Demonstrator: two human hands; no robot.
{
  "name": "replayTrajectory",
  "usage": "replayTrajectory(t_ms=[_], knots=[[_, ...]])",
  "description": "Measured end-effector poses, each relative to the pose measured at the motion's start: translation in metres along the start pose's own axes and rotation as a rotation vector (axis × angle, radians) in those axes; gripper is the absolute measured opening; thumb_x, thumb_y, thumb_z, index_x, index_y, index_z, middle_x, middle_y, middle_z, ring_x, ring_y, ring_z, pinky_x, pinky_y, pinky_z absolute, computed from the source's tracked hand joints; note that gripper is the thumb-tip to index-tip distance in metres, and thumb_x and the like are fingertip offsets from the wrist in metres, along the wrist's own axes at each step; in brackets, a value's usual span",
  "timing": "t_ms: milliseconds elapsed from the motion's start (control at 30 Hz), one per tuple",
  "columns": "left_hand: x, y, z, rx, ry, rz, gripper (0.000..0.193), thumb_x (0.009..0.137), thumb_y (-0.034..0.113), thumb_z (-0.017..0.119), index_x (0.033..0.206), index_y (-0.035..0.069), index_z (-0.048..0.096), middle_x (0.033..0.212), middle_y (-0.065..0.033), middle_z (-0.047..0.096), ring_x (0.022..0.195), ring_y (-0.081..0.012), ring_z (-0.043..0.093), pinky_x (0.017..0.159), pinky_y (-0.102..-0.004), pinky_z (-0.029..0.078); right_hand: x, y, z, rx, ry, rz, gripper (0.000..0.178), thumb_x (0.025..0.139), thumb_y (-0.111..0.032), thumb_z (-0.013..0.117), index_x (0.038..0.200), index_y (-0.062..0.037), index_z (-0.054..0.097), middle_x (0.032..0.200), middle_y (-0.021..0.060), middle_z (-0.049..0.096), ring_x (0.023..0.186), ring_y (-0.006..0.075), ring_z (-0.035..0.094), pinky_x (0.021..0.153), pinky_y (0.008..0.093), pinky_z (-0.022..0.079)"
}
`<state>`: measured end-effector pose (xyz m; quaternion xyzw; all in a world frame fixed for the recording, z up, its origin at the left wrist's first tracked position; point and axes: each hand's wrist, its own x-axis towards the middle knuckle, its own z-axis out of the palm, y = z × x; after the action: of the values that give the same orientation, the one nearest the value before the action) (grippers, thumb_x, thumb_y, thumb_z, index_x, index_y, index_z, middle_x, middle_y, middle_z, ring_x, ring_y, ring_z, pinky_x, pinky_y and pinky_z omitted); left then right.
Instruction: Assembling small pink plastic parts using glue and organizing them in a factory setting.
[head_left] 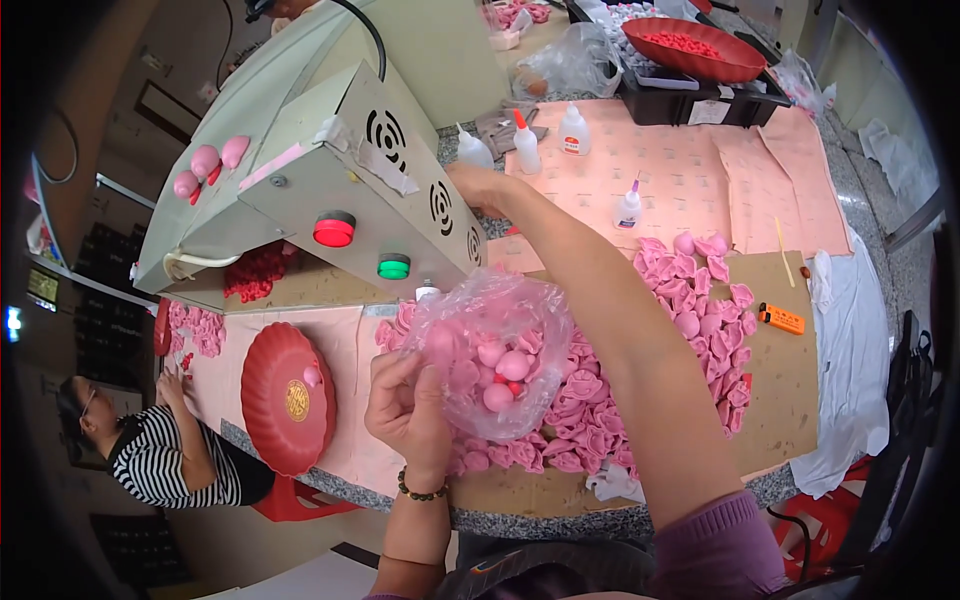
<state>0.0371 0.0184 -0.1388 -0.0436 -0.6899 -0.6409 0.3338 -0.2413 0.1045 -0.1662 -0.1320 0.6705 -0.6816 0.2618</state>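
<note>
Clear plastic bag (480,300), pinched at the left edge by the left grip (412,410), over a heap of pink petal pieces (585,420) on the worktop (560,526). Probably light, limp and slippery, with pink balls (498,398) inside apt to roll (smooth, judging by the sheen). Best taken by the rim. Right grip (478,189) partly hidden behind the pale machine (290,215); cannot tell whether spread or pressed together.

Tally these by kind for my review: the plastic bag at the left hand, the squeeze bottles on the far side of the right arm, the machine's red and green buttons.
Plastic bag: 1
Squeeze bottles: 4
Red button: 1
Green button: 1
Total: 7
</note>
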Motion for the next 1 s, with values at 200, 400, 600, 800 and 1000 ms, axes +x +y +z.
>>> replayTrajectory(t_ms=[200, 400, 600, 800, 1000], knots=[[0.004, 0.006, -0.005, -0.02, 0.002, -0.031, 0.02, 0.08, -0.009, 0.06, 0.099, -0.002, 0.06, 0.103, -0.0072, 0.055, 0.086, -0.0096, 0.054, 0.074, -0.0203, 0.044, -0.011, -0.019, 0.004, 0.052, -0.166, 0.113, 0.032, 0.077, -0.019, 0.065, 0.102, 0.0017, 0.063, 0.1, 0.0109, 0.065, 0.086, 0.0196, 0.062, 0.072, 0.0335, 0.049], [0.004, 0.001, -0.004, -0.141, -0.024, -0.044, 0.019, 0.081, -0.012, 0.058, 0.099, -0.004, 0.06, 0.102, -0.0058, 0.054, 0.086, -0.0087, 0.056, 0.074, -0.0196, 0.045, -0.035, -0.01, 0.005, 0.325, -0.16, 0.028, 0.025, 0.086, -0.019, 0.056, 0.103, -0.0026, 0.064, 0.1, 0.0102, 0.065, 0.082, 0.0184, 0.063, 0.072, 0.0342, 0.05], [0.0, -0.003, -0.008, -0.24, -0.067, -0.081, 0.019, 0.083, -0.01, 0.058, 0.1, -0.004, 0.06, 0.101, -0.005, 0.054, 0.086, -0.008, 0.056, 0.074, -0.02, 0.046, -0.117, -0.111, -0.006, -0.016, 0.642, -0.602, 0.017, 0.088, -0.014, 0.053, 0.083, -0.001, 0.063, 0.069, 0.0022, 0.059, 0.058, 0.0083, 0.05, 0.054, 0.0224, 0.04], [0.003, 0.0, -0.007, -0.32, -0.101, -0.078, 0.019, 0.083, -0.009, 0.057, 0.1, -0.001, 0.061, 0.097, -0.0029, 0.054, 0.078, -0.0045, 0.051, 0.067, -0.0177, 0.042, -0.148, -0.227, 0.076, -0.553, 0.433, -0.981, 0.018, 0.085, -0.013, 0.058, 0.093, 0.0025, 0.063, 0.076, 0.0006, 0.06, 0.07, 0.0066, 0.052, 0.062, 0.0206, 0.04], [0.005, -0.004, -0.008, -0.275, -0.04, -0.068, 0.016, 0.082, -0.006, 0.057, 0.097, -0.002, 0.062, 0.082, -0.0005, 0.053, 0.066, -0.0043, 0.048, 0.057, -0.0189, 0.04, -0.097, -0.254, 0.139, -1.07, 0.252, -0.835, 0.032, 0.082, -0.021, 0.061, 0.103, 0.0029, 0.062, 0.091, 0.0104, 0.063, 0.078, 0.0162, 0.059, 0.073, 0.0274, 0.047]])
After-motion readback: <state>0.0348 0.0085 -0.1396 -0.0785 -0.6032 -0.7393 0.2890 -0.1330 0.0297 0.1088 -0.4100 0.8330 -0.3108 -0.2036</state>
